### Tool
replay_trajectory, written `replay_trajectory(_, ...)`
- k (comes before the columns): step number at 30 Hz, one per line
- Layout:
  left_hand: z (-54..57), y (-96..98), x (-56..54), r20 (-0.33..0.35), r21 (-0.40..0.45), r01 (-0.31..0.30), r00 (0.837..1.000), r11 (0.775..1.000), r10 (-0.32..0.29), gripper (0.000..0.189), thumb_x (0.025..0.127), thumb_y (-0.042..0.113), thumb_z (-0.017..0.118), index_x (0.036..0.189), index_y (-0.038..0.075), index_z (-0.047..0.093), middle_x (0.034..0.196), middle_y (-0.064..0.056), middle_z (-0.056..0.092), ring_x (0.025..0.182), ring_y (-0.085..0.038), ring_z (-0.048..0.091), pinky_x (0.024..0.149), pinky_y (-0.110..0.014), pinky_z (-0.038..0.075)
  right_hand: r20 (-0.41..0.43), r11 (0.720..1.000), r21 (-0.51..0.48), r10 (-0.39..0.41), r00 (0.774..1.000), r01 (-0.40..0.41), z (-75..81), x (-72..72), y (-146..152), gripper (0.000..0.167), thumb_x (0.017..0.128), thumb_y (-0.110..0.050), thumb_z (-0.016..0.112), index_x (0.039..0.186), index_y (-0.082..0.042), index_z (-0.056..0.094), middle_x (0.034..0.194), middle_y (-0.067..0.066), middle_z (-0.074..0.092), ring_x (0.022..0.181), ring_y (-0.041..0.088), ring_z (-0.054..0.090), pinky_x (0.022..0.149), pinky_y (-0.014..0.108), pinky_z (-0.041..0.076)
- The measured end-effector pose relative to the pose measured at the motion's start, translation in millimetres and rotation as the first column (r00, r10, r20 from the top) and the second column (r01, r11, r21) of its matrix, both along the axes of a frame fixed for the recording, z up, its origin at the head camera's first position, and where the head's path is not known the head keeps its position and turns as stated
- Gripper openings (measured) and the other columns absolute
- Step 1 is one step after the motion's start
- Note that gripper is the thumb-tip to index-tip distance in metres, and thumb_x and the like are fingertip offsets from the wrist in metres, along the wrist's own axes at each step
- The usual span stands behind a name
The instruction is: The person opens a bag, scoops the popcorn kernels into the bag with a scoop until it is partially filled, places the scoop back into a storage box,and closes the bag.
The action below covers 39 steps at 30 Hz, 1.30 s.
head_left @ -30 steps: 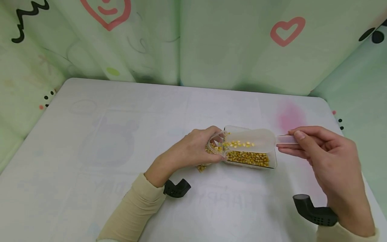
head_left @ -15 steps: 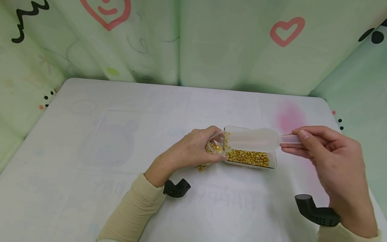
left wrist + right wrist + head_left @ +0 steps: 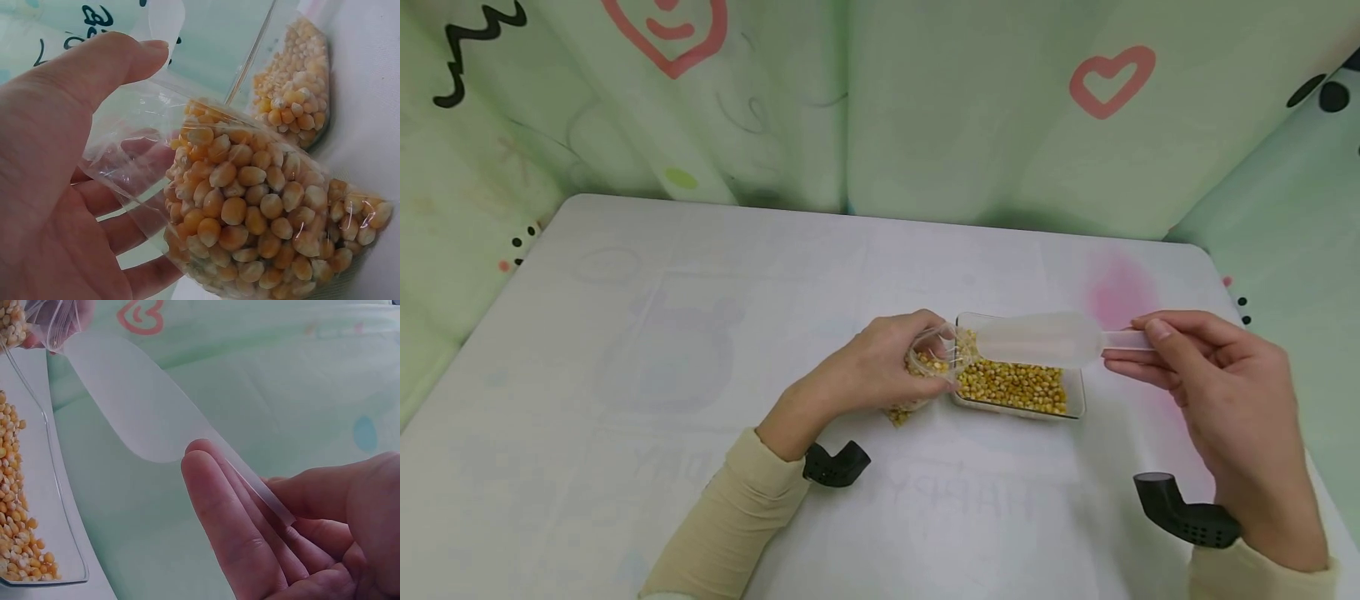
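Observation:
My left hand [image 3: 891, 358] grips the open mouth of a clear plastic bag [image 3: 128, 153], its thumb and fingers curled around the film. Corn kernels [image 3: 253, 219] fill the lower part of the bag, seen close in the left wrist view. Pinched by its handle, a translucent white scoop [image 3: 1041, 340] is in my right hand [image 3: 1232, 379]. The scoop's tip points left at the bag's mouth, and no kernels show on its blade. Beneath the scoop stands a clear rectangular container [image 3: 1077, 398], partly filled with more kernels [image 3: 1011, 387].
The container and bag sit side by side on a white table [image 3: 700, 333] with faint printing. Behind the table hangs a green curtain [image 3: 962, 142] with heart drawings. A black wrist mount [image 3: 1187, 512] is on the right forearm, and another [image 3: 837, 464] on the left.
Kernels lay along the scoop a second ago; they were gone from its blade half a second later. The right hand and scoop have shifted slightly right, while the left hand has hardly moved.

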<state>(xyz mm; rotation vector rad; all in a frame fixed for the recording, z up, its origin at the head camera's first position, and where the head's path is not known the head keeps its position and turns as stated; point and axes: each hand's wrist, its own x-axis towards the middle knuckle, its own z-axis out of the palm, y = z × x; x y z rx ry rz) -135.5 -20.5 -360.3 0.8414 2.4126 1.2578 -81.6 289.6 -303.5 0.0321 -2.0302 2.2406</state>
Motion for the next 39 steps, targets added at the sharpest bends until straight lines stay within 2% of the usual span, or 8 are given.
replay_trajectory(8,0.5,-2.0,-1.6,-0.007,0.011,-0.009,1.0,1.0,0.009,0.047,0.085,0.03,0.078,0.124,0.014,0.058,0.107,0.007,0.069,0.101,-0.006,0.063,0.089,-0.026,0.05,-0.016,0.997,-0.077,-0.003,1.0,0.001,-3.8,-3.6,4,0.027,0.092,0.002,0.062,0.114,0.017,0.061,0.103,0.016,0.073,0.084,0.03,0.076,0.071,0.04,0.056)
replay_trajectory(13,1.1,-3.4,-2.2,-0.004,0.016,-0.029,1.0,0.999,0.029,0.046,0.084,0.029,0.078,0.123,0.014,0.059,0.106,0.004,0.069,0.1,-0.006,0.063,0.088,-0.025,0.051,0.077,0.999,0.045,0.001,0.997,-0.004,-7.4,-6.2,7,0.028,0.093,-0.007,0.066,0.114,0.011,0.063,0.102,0.012,0.073,0.082,0.027,0.076,0.073,0.035,0.057)
replay_trajectory(17,0.5,-3.9,-2.7,-0.005,0.031,-0.045,0.999,0.999,0.045,0.042,0.084,0.028,0.078,0.121,0.015,0.061,0.107,0.005,0.068,0.1,-0.006,0.063,0.087,-0.025,0.051,0.175,0.976,0.205,0.041,0.984,-0.078,-11.5,-8.1,11,0.033,0.095,-0.017,0.065,0.117,0.008,0.061,0.098,0.009,0.076,0.082,0.023,0.076,0.077,0.028,0.057)
replay_trajectory(22,0.0,-4.7,-3.3,-0.026,0.049,-0.059,0.998,0.997,0.061,0.041,0.084,0.028,0.078,0.118,0.014,0.062,0.103,0.007,0.067,0.1,-0.007,0.063,0.089,-0.026,0.051,0.259,0.895,0.418,0.047,0.965,-0.156,-16.9,-11.6,13,0.037,0.097,-0.026,0.062,0.121,0.002,0.059,0.1,0.0,0.076,0.085,0.017,0.076,0.078,0.021,0.057)
replay_trajectory(28,0.2,-5.2,-4.5,-0.069,0.084,-0.08,0.994,0.993,0.086,0.038,0.083,0.026,0.079,0.115,0.013,0.063,0.099,0.006,0.068,0.098,-0.008,0.064,0.088,-0.025,0.051,0.282,0.824,0.532,0.046,0.958,-0.196,-21.9,-16.2,18,0.031,0.099,-0.026,0.059,0.119,-0.002,0.06,0.099,-0.007,0.074,0.085,0.012,0.076,0.077,0.015,0.055)
replay_trajectory(34,-1.8,-4.7,-5.8,-0.109,0.141,-0.108,0.986,0.984,0.124,0.036,0.083,0.023,0.079,0.113,0.012,0.064,0.096,0.004,0.069,0.093,-0.007,0.064,0.086,-0.025,0.052,0.3,0.683,0.699,-0.01,0.954,-0.213,-24.5,-17.5,19,0.038,0.101,-0.035,0.054,0.121,-0.002,0.059,0.096,-0.018,0.072,0.086,0.002,0.073,0.075,0.008,0.048)
replay_trajectory(36,-2.3,-5.0,-6.0,-0.11,0.162,-0.125,0.984,0.979,0.144,0.036,0.083,0.023,0.079,0.113,0.011,0.064,0.095,0.004,0.069,0.09,-0.007,0.063,0.084,-0.026,0.052,0.303,0.649,0.729,-0.02,0.953,-0.218,-25.4,-18.2,19,0.039,0.101,-0.036,0.054,0.121,-0.003,0.06,0.096,-0.019,0.071,0.085,0.0,0.073,0.075,0.008,0.047)
replay_trajectory(39,-1.1,-5.6,-5.7,-0.094,0.175,-0.167,0.978,0.97,0.186,0.036,0.084,0.024,0.079,0.114,0.012,0.064,0.095,0.004,0.069,0.088,-0.007,0.064,0.082,-0.026,0.053,0.313,0.623,0.749,-0.03,0.949,-0.227,-26.9,-19.7,19,0.039,0.102,-0.037,0.053,0.12,-0.003,0.062,0.096,-0.017,0.07,0.084,-0.002,0.072,0.074,0.008,0.047)
